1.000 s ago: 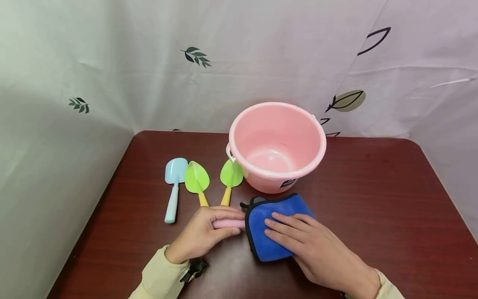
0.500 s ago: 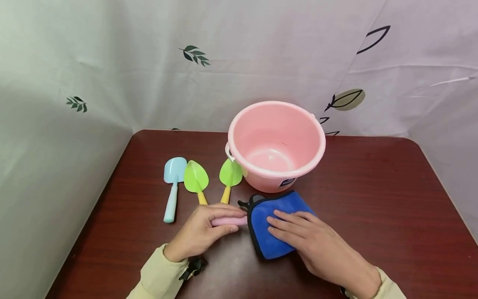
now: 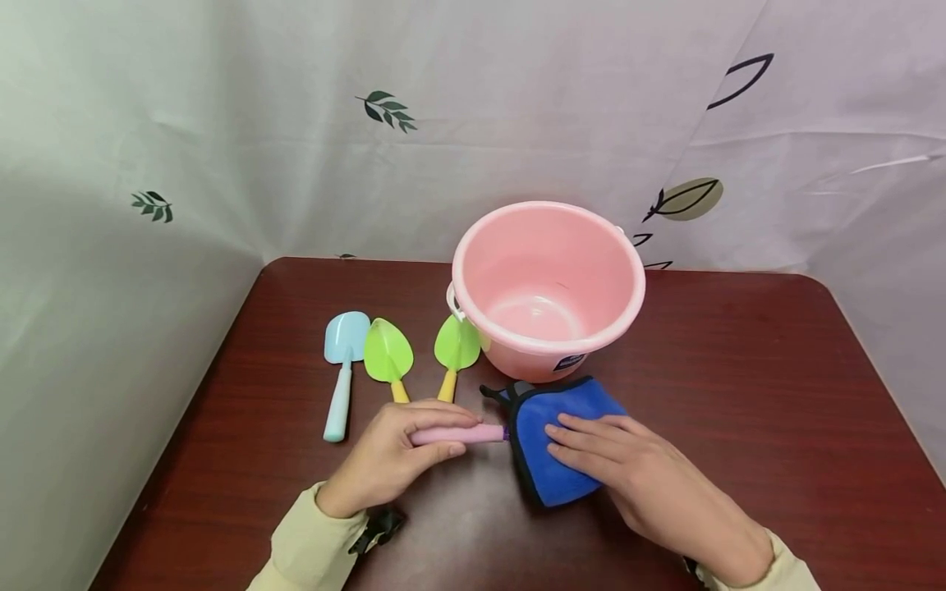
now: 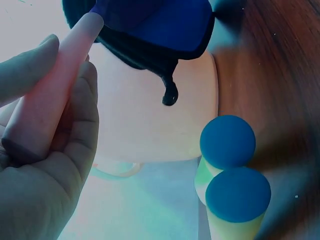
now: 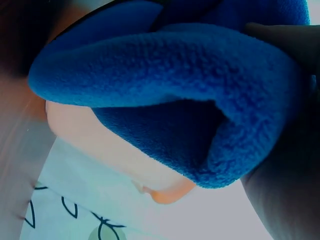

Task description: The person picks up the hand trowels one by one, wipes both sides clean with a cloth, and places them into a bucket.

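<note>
My left hand (image 3: 410,450) grips the pink handle (image 3: 467,433) of a toy tool that lies on the table; the left wrist view shows the handle (image 4: 50,105) held between thumb and fingers. The tool's head is hidden inside a folded blue cloth (image 3: 569,400). My right hand (image 3: 594,450) presses flat on top of that cloth with its fingers stretched out. In the right wrist view the cloth (image 5: 165,75) is a thick fold in front of the hand.
A pink bucket (image 3: 517,357) stands upright just behind the cloth. One light blue toy shovel (image 3: 342,369) and two green ones (image 3: 388,357) (image 3: 456,349) lie side by side left of the bucket. The dark red table (image 3: 739,394) is enclosed by white curtains.
My right hand has slid the blue cloth to the right along the tool, so more of the pink handle shows. The left hand has kept its grip.
</note>
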`<state>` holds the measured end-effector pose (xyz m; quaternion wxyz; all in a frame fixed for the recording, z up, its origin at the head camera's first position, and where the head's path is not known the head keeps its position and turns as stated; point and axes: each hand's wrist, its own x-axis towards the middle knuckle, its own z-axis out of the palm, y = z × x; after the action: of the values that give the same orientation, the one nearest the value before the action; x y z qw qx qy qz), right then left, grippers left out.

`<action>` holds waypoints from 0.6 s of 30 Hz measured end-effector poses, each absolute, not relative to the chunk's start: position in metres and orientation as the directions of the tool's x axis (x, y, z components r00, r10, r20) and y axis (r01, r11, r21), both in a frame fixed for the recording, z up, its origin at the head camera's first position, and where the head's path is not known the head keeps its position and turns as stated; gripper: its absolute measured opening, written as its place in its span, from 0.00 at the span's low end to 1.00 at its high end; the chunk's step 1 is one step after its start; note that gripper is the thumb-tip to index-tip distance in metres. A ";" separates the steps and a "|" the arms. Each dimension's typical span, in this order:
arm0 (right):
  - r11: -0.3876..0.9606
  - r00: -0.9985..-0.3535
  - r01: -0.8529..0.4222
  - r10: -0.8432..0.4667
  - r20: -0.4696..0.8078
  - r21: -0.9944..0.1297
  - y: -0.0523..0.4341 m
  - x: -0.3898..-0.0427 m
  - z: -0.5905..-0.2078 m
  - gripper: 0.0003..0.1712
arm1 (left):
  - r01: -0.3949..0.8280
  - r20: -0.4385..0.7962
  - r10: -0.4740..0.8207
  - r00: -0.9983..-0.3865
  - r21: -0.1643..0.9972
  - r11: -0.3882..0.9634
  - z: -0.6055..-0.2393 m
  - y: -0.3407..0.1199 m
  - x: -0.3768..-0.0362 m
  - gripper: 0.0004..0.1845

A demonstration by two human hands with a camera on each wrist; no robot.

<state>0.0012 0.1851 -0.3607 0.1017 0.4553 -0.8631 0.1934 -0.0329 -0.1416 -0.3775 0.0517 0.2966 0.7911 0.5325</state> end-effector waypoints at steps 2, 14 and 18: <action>0.521 -0.573 -0.820 -0.736 0.361 -0.239 0.188 0.001 -0.361 0.31 | 0.408 0.228 0.515 -0.826 0.873 0.268 -0.377 -0.143 -0.033 0.15; 0.544 -0.581 -0.813 -0.726 0.368 -0.208 0.202 0.001 -0.363 0.31 | 0.384 0.217 0.494 -0.842 0.884 0.267 -0.374 -0.146 -0.032 0.15; 0.542 -0.571 -0.818 -0.723 0.388 -0.194 0.208 0.001 -0.363 0.30 | 0.397 0.230 0.491 -0.840 0.878 0.268 -0.374 -0.147 -0.033 0.15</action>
<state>0.0009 0.2076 -0.3625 0.1317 0.4439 -0.8680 0.1792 -0.0328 -0.1467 -0.3741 0.0440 0.2793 0.7949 0.5368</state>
